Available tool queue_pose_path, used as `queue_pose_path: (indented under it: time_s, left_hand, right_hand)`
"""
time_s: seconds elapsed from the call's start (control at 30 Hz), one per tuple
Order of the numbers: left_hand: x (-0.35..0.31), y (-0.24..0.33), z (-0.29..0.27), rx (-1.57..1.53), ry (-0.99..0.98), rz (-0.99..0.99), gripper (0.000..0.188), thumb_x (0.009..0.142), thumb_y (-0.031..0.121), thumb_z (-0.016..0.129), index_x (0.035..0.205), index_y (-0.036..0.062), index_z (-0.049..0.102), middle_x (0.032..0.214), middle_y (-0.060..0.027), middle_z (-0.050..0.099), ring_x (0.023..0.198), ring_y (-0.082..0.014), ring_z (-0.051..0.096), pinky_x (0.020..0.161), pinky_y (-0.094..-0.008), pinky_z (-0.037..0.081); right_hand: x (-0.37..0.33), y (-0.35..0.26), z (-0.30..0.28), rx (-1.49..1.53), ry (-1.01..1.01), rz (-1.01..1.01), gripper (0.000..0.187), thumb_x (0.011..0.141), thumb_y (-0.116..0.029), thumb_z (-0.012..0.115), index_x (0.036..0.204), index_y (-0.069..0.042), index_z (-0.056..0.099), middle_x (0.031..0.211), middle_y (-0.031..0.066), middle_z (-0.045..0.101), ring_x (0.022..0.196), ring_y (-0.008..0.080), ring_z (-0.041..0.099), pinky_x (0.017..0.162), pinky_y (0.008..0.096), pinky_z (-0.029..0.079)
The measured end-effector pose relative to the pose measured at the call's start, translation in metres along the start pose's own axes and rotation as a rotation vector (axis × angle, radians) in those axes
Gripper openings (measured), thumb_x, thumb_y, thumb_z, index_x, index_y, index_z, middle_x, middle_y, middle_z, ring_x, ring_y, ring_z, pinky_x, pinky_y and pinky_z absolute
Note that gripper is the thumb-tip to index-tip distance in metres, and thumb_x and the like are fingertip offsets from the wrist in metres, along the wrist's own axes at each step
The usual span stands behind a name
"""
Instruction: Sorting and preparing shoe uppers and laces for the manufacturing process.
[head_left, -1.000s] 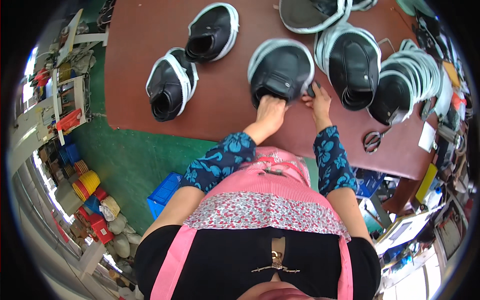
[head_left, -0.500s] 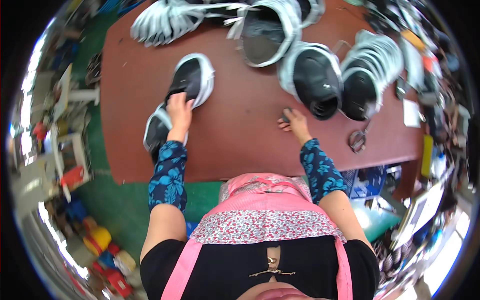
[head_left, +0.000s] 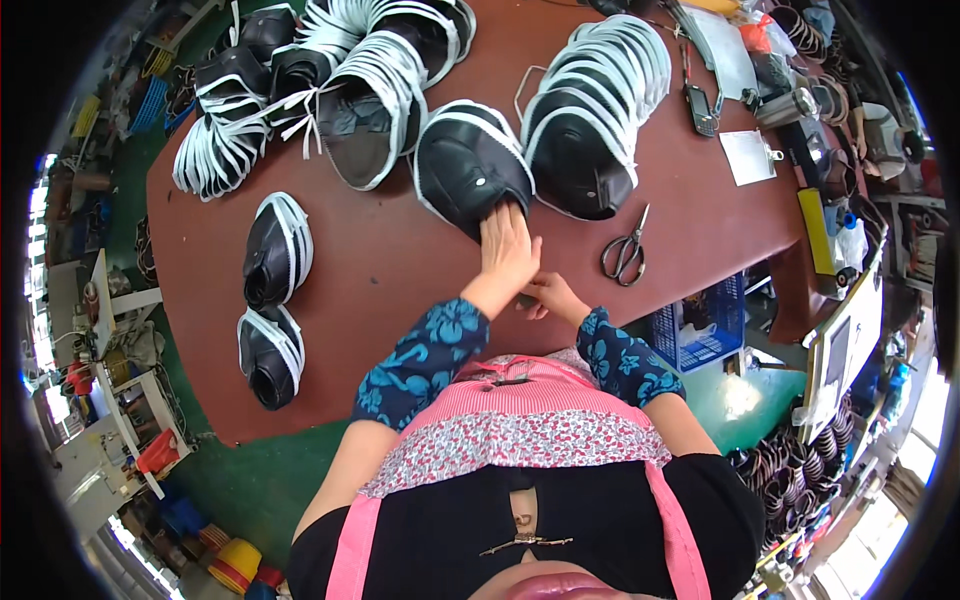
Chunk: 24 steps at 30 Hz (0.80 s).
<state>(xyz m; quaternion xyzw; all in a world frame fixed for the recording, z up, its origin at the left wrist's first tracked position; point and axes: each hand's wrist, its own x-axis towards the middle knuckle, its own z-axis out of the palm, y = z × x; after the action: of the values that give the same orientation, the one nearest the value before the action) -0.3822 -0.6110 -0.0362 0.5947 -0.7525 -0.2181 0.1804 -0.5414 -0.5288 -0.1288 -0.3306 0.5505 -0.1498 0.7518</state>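
My left hand (head_left: 508, 250) reaches to a black shoe upper (head_left: 465, 165) with white edging, the front one of a stack near the middle. Its fingers are stretched into the upper's opening, fingertips hidden, and the thumb stands apart. Close beside that wrist, my right hand (head_left: 555, 297) is closed with fingers curled; a small dark thing shows at its fingertips, too small to name. Farther left, two black-and-white uppers lie one behind the other on the table: the far upper (head_left: 278, 250) and the near upper (head_left: 270, 357).
To the right fans a row of uppers (head_left: 590, 130), with black-handled scissors (head_left: 624, 258) nearer me. More stacked uppers (head_left: 365, 120) fill the far left. A handheld device (head_left: 700, 108) and white paper (head_left: 750, 157) lie at the right. A blue crate (head_left: 700, 330) stands below the table (head_left: 400, 270) edge.
My left hand has left the uppers at the left and moved right to the stacked upper. My right hand has come nearer to me, beside the left wrist. The view has shifted.
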Motion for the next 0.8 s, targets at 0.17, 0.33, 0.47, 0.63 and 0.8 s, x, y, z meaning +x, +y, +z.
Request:
queue_pose_path:
  time_s: [0.17, 0.33, 0.47, 0.63, 0.8]
  left_hand:
    - [0.077, 0.005, -0.013, 0.074, -0.541, -0.394, 0.085, 0.101, 0.060, 0.065, 0.160, 0.0003, 0.052, 0.166, -0.0257, 0.051, 0.153, -0.0389, 0.051, 0.124, -0.0495, 0.045]
    - [0.059, -0.033, -0.034, 0.109, -0.587, -0.328, 0.074, 0.101, 0.052, 0.066, 0.148, -0.0044, 0.063, 0.152, -0.0309, 0.061, 0.143, -0.0423, 0.059, 0.119, -0.0473, 0.048]
    - [-0.035, -0.031, -0.083, 0.245, -0.888, -0.269, 0.056, 0.099, 0.038, 0.069, 0.139, -0.0013, 0.071, 0.141, -0.0282, 0.070, 0.133, -0.0406, 0.067, 0.113, -0.0485, 0.054]
    - [-0.153, -0.014, -0.098, -0.118, -0.876, -0.420, 0.083, 0.103, 0.049, 0.070, 0.157, -0.0101, 0.050, 0.159, -0.0370, 0.051, 0.151, -0.0479, 0.048, 0.126, -0.0469, 0.040]
    - [-0.232, -0.015, -0.106, -0.697, -0.209, -0.536, 0.069, 0.111, 0.035, 0.066, 0.161, -0.0083, 0.046, 0.162, -0.0249, 0.056, 0.152, -0.0339, 0.051, 0.126, -0.0429, 0.039]
  right_hand:
    - [0.004, 0.006, -0.029, 0.110, -0.072, 0.008, 0.032, 0.112, -0.032, 0.066, 0.115, 0.000, 0.065, 0.097, 0.0161, 0.082, 0.065, 0.0233, 0.077, 0.056, 0.0336, 0.063]
    - [0.003, 0.011, -0.038, 0.105, -0.124, -0.008, 0.032, 0.112, -0.033, 0.066, 0.115, -0.001, 0.063, 0.097, 0.0171, 0.081, 0.066, 0.0231, 0.077, 0.057, 0.0334, 0.064]
    - [-0.003, 0.015, -0.046, 0.113, -0.109, 0.004, 0.034, 0.112, -0.034, 0.064, 0.117, -0.001, 0.062, 0.098, 0.0170, 0.081, 0.068, 0.0222, 0.078, 0.058, 0.0324, 0.063]
    - [-0.001, 0.012, -0.018, 0.099, 0.037, -0.235, 0.033, 0.110, -0.036, 0.066, 0.117, -0.004, 0.069, 0.101, 0.0073, 0.078, 0.086, 0.0140, 0.074, 0.074, 0.0312, 0.059]
    - [-0.019, -0.030, 0.023, -0.113, -0.090, -0.454, 0.025, 0.111, -0.022, 0.066, 0.117, 0.001, 0.073, 0.102, 0.0024, 0.072, 0.097, 0.0132, 0.068, 0.089, 0.0279, 0.052]
